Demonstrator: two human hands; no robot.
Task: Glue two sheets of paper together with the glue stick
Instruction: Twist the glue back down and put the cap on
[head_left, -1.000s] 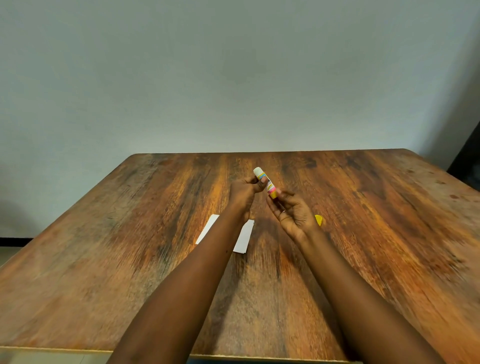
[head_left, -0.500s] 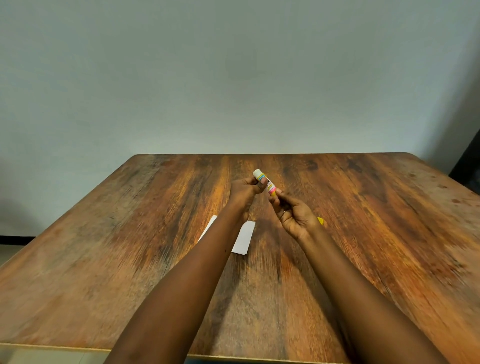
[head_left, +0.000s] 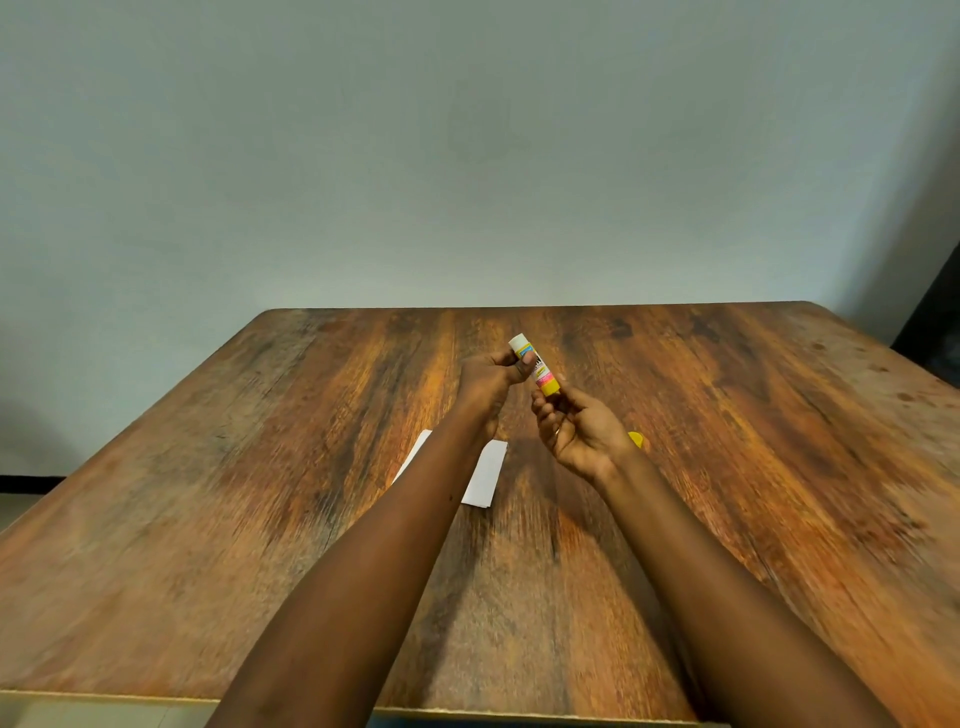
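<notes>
A glue stick (head_left: 535, 365) with a white top and yellow base is held tilted above the table's middle. My left hand (head_left: 488, 382) grips its upper part and my right hand (head_left: 576, 426) pinches its yellow base with the fingertips. White paper (head_left: 485, 473) lies flat on the wooden table (head_left: 260, 493) under my left forearm, which hides its middle; whether it is one sheet or two I cannot tell. A small yellow cap (head_left: 636, 439) rests on the table just behind my right wrist.
The table's near edge runs along the bottom of the view. A plain pale wall stands behind the far edge. A dark object (head_left: 935, 322) shows at the far right beyond the table.
Both hands stay on the glue stick in nearly the same spot. My right fingers have shifted on its yellow base, which now shows more.
</notes>
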